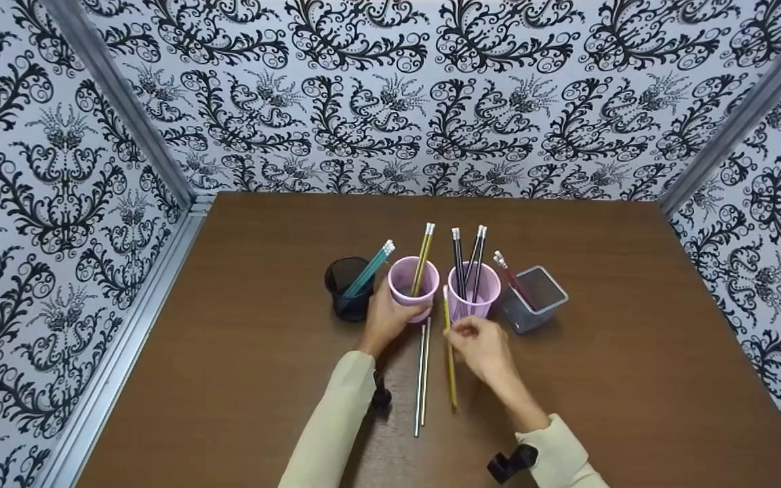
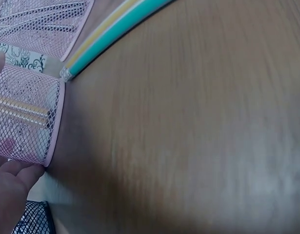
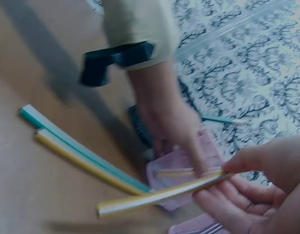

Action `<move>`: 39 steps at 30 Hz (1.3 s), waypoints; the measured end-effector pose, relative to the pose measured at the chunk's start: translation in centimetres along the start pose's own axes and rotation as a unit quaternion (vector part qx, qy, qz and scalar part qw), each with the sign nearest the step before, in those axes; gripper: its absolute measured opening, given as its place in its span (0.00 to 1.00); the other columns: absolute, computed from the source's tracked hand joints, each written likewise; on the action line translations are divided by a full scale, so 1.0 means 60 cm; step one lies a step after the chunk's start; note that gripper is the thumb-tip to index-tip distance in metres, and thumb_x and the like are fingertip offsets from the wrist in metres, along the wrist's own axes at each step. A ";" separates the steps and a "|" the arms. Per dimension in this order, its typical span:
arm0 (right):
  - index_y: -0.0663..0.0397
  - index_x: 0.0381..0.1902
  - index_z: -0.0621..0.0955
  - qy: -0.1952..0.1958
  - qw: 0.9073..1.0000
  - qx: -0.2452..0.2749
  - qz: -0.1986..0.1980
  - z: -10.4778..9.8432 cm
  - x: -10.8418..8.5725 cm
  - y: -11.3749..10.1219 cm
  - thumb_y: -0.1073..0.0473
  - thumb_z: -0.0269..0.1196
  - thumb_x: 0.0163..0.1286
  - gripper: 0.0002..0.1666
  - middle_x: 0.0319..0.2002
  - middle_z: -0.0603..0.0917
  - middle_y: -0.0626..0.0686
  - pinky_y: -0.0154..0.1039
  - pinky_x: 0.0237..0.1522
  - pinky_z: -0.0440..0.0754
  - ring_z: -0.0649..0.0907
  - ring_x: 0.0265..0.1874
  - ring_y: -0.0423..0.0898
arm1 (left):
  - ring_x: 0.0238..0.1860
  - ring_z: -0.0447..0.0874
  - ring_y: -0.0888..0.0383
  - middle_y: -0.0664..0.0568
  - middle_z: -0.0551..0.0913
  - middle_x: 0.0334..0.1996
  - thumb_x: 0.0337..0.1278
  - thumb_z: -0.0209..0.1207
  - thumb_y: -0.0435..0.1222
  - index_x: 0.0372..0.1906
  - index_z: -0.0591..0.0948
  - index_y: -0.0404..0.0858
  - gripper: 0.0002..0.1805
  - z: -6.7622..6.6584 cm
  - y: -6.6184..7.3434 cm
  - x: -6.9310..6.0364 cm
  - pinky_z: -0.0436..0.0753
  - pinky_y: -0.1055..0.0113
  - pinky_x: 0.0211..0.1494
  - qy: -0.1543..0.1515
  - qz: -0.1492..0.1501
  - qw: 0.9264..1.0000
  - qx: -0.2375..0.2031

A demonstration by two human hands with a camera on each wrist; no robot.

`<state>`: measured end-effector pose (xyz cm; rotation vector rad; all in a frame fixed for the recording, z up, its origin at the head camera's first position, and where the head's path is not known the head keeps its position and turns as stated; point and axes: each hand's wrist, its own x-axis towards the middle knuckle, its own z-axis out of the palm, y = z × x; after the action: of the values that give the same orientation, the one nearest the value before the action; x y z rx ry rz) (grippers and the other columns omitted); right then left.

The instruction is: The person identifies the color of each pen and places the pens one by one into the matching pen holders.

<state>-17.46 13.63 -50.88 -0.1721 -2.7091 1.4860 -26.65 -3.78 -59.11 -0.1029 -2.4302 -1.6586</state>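
Observation:
My left hand grips the left pink mesh cup, its thumb across the near side. Yellow pencils lean inside that cup. In the left wrist view, the fingers of this hand lie against the cup's mesh wall. My right hand pinches a yellow pencil by its upper part, in front of the right pink cup. The right wrist view shows the pencil between thumb and fingers. A green pencil and another yellow pencil lie side by side on the table.
Black-striped pencils stand in the right pink cup. At the left, a black mesh cup holds green pencils. At the right, a grey see-through container holds dark red pencils. A patterned wall closes off the table's back.

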 end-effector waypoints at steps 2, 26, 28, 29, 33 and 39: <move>0.62 0.34 0.86 -0.002 0.999 0.037 0.000 -0.007 0.011 -0.014 0.61 0.71 0.60 0.08 0.27 0.87 0.53 0.31 0.28 0.82 0.83 0.21 0.37 | 0.55 0.84 0.49 0.44 0.85 0.55 0.34 0.80 0.46 0.65 0.73 0.36 0.48 -0.001 -0.001 0.000 0.80 0.55 0.62 -0.002 0.002 1.000 0.004; 0.73 0.46 0.83 0.000 0.976 0.214 -0.030 -0.022 0.131 -0.117 0.68 0.67 0.64 0.14 0.36 0.88 0.63 0.36 0.35 0.88 0.88 0.26 0.41 | 0.57 0.83 0.48 0.43 0.82 0.58 0.37 0.77 0.47 0.71 0.67 0.39 0.52 -0.007 0.005 0.002 0.80 0.54 0.63 -0.023 -0.009 0.999 0.024; 0.74 0.47 0.82 0.012 0.975 0.220 -0.040 -0.018 0.138 -0.122 0.68 0.67 0.64 0.15 0.38 0.88 0.67 0.37 0.36 0.88 0.88 0.26 0.42 | 0.56 0.83 0.48 0.43 0.82 0.58 0.37 0.78 0.48 0.71 0.67 0.39 0.52 -0.008 0.005 0.002 0.80 0.54 0.62 -0.022 -0.010 0.999 0.026; 0.73 0.47 0.82 0.018 0.974 0.222 -0.042 -0.016 0.142 -0.124 0.68 0.67 0.65 0.15 0.39 0.87 0.69 0.38 0.36 0.88 0.88 0.26 0.42 | 0.56 0.83 0.48 0.44 0.82 0.58 0.36 0.78 0.48 0.71 0.67 0.40 0.52 -0.008 0.005 0.002 0.80 0.54 0.62 -0.022 -0.010 0.999 0.024; 0.72 0.47 0.82 0.034 0.973 0.228 -0.033 -0.006 0.157 -0.127 0.67 0.67 0.65 0.15 0.42 0.86 0.71 0.36 0.36 0.88 0.88 0.27 0.41 | 0.57 0.83 0.48 0.43 0.82 0.58 0.35 0.79 0.47 0.71 0.67 0.39 0.53 -0.008 0.006 0.002 0.79 0.53 0.64 -0.023 -0.012 1.000 0.016; 0.74 0.45 0.82 0.065 0.962 0.263 -0.021 0.014 0.175 -0.119 0.70 0.65 0.65 0.12 0.38 0.86 0.69 0.37 0.37 0.88 0.88 0.31 0.47 | 0.57 0.83 0.49 0.44 0.82 0.58 0.34 0.80 0.45 0.71 0.67 0.39 0.53 -0.005 0.003 0.003 0.79 0.55 0.64 -0.024 -0.016 0.999 0.014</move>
<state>-28.51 10.38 -45.46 -0.1767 -2.1108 2.0284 -26.76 -4.02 -58.83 -0.1020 -2.5013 -1.6537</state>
